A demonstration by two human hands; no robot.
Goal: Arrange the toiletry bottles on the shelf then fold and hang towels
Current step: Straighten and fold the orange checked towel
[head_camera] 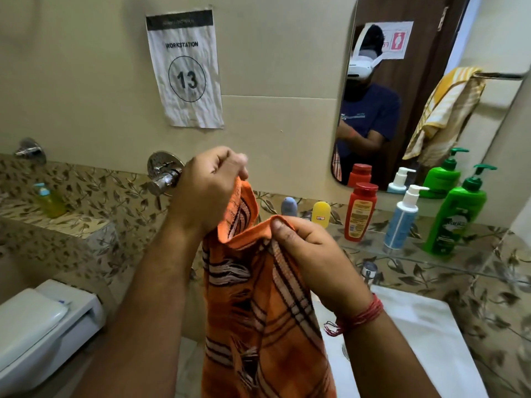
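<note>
Left hand (pixel 208 186) pinches the upper corner of the orange striped woven towel (pixel 258 305); right hand (pixel 313 254) pinches its folded top edge. Towel hangs before the white sink (pixel 425 326). Red, blue and green bottles (pixel 360 215) stand along the glass shelf (pixel 459 262).

Five toiletry containers stand on the glass shelf (pixel 431 255) — one small grey-blue roll-on (pixel 288 206), one small yellow plastic bottle (pixel 321 214), one red shampoo bottle (pixel 360 211), one white-and-blue pump bottle (pixel 402 222), one green pump bottle (pixel 457 214). Two towels: one orange striped (pixel 258 297), one yellow-and-white (pixel 448 110) mirrored. Two hands — left (pixel 207 188), right (pixel 310 254).
</note>
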